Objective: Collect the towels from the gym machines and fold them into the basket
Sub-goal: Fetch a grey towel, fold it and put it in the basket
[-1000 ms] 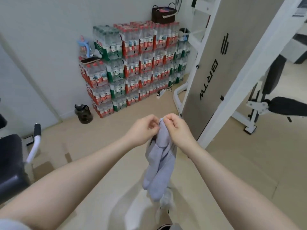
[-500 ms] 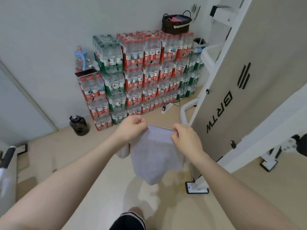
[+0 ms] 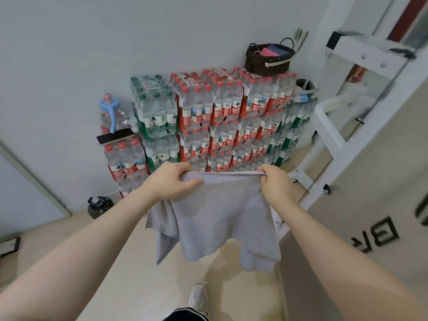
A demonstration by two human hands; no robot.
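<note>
A pale lilac-grey towel (image 3: pixel 222 218) hangs spread in front of me, its top edge pulled nearly straight between both hands. My left hand (image 3: pixel 172 181) pinches the top left corner, thumb lying over the cloth. My right hand (image 3: pixel 274 181) grips the top right corner with curled fingers. The lower part of the towel droops in uneven folds. A dark woven basket (image 3: pixel 268 58) with loop handles stands on top of the stacked water packs at the back; pink and blue cloth lies inside it.
Shrink-wrapped packs of water bottles (image 3: pixel 208 126) are stacked against the white wall. A white gym machine frame (image 3: pixel 347 126) with a beige panel fills the right. A dark jug (image 3: pixel 99 206) stands on the floor at the left. My shoe (image 3: pixel 198 297) shows below.
My hands have moved apart and stretched the bunched towel out flat along its top edge. I have stepped closer to the bottle stack and the basket, and the view has turned left.
</note>
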